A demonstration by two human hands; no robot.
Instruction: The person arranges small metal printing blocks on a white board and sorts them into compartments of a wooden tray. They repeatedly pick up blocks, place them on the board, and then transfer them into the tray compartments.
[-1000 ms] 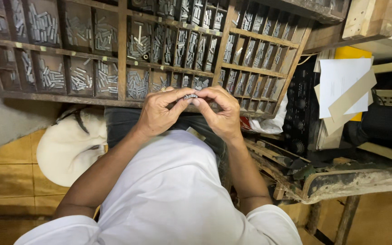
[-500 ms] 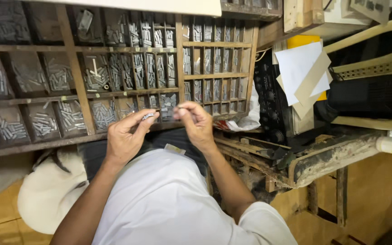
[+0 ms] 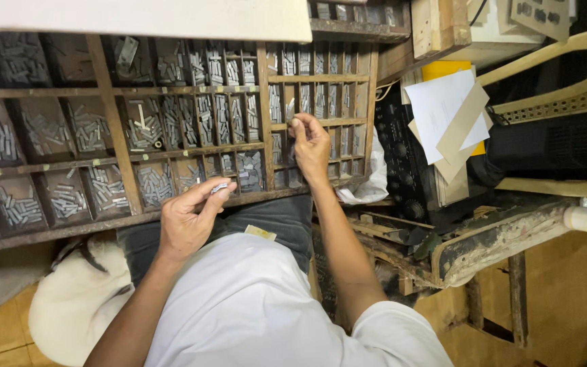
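Observation:
A wooden type case (image 3: pixel 120 146) with many small compartments of grey metal type pieces leans in front of me. My left hand (image 3: pixel 188 217) is held above my lap near the case's lower rail, pinching a few metal type pieces (image 3: pixel 220 187) between thumb and fingers. My right hand (image 3: pixel 310 143) reaches up into the narrow compartments on the case's right side, fingertips closed at one compartment (image 3: pixel 295 122). Whether the right fingers hold a piece is hidden.
A black device with knobs (image 3: pixel 405 163) stands right of the case, with white and tan papers (image 3: pixel 450 112) beside it. A worn wooden bench (image 3: pixel 497 238) and a plastic chair (image 3: pixel 565 81) are at right. A white cloth (image 3: pixel 69 306) lies at lower left.
My hands were together in front of the case, both on the type pieces. They have parted: the right hand rose to the right-side compartments, the left stayed low with the pieces.

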